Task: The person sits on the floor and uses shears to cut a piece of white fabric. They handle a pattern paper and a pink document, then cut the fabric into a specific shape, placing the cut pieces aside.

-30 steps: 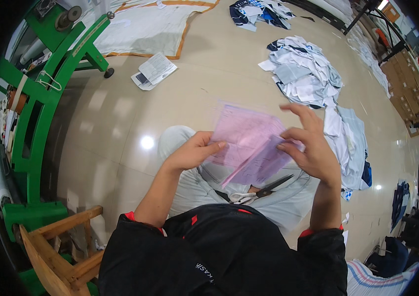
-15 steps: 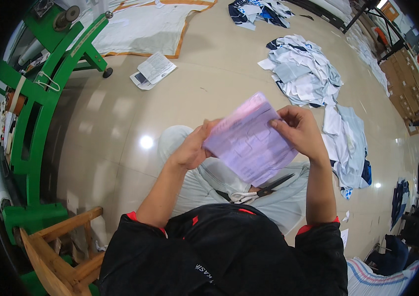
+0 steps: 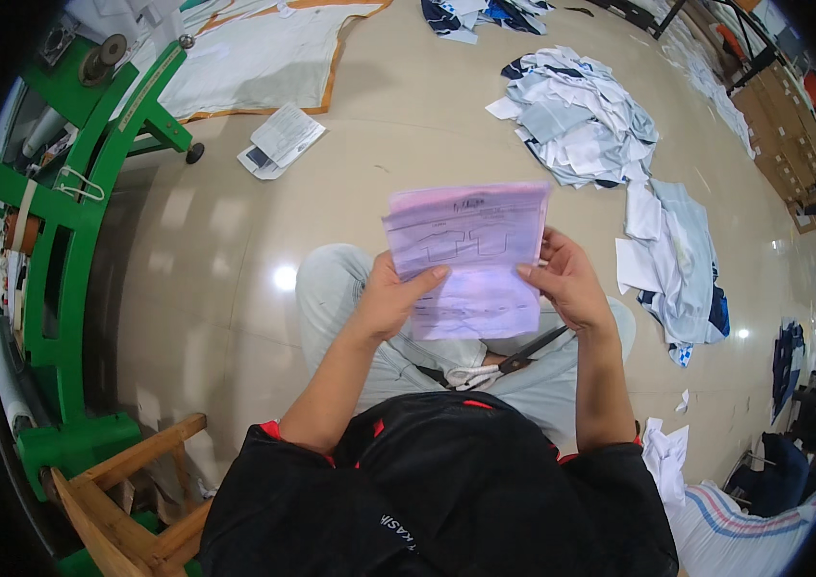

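Between my hands, above my crossed legs, is a pink-purple paper sheet [image 3: 470,298] with line drawings of garment outlines and handwriting on it. My left hand [image 3: 390,300] grips its left edge, thumb pressed on the front. On the opposite edge, my right hand [image 3: 569,284] pinches the sheet, its thumb on the front and its other fingers mostly behind. The paper is creased across the middle. In my lap, below the sheet, lies a pair of scissors [image 3: 514,365] with dark blades and pale handles, partly covered by the paper.
A heap of white, grey and blue cloth pieces [image 3: 586,115] lies ahead to the right, and another cloth pile [image 3: 677,250] nearer. Folded papers [image 3: 283,141] rest on the floor. A green metal machine frame [image 3: 71,288] and a wooden stool [image 3: 134,500] stand at left.
The paper has turned from a diagonal tilt to nearly level, its printed face now showing. Both hands have shifted to opposite sides of it, the right one lower than before.
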Demonstrator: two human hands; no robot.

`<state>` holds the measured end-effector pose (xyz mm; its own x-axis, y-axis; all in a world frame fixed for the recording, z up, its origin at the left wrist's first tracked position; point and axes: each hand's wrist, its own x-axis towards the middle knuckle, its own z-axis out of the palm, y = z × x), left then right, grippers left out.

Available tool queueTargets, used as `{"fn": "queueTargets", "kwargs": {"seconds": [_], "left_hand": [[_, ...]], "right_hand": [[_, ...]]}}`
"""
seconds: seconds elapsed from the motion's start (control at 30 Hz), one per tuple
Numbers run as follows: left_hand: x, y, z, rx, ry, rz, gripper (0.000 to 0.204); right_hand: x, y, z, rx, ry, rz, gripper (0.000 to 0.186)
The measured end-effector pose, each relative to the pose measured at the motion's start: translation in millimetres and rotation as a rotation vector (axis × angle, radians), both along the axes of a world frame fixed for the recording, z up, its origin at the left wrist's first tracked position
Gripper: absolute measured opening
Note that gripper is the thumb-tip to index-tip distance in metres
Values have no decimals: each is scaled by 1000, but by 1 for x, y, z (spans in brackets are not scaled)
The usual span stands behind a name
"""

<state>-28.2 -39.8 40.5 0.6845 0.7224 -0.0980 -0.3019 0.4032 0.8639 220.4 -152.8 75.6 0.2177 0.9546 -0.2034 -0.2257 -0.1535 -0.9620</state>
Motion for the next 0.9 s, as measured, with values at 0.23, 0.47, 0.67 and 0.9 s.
{"fn": "queueTargets", "kwargs": {"seconds": [0.23, 0.47, 0.67, 0.9], "left_hand": [[-17, 25, -8, -115, -213, -340, 16], [-7, 20, -18, -293, -510, -277, 71], [-12, 33, 12, 215, 51, -291, 50], [7, 8, 22, 209, 54, 52, 75]], "right_hand": [[19, -13, -24, -17, 233, 210, 10], [16, -12, -27, -44, 658, 274, 27], [8, -6, -27, 52, -29, 123, 16], [-9, 7, -4, 196, -216, -163, 30]]}}
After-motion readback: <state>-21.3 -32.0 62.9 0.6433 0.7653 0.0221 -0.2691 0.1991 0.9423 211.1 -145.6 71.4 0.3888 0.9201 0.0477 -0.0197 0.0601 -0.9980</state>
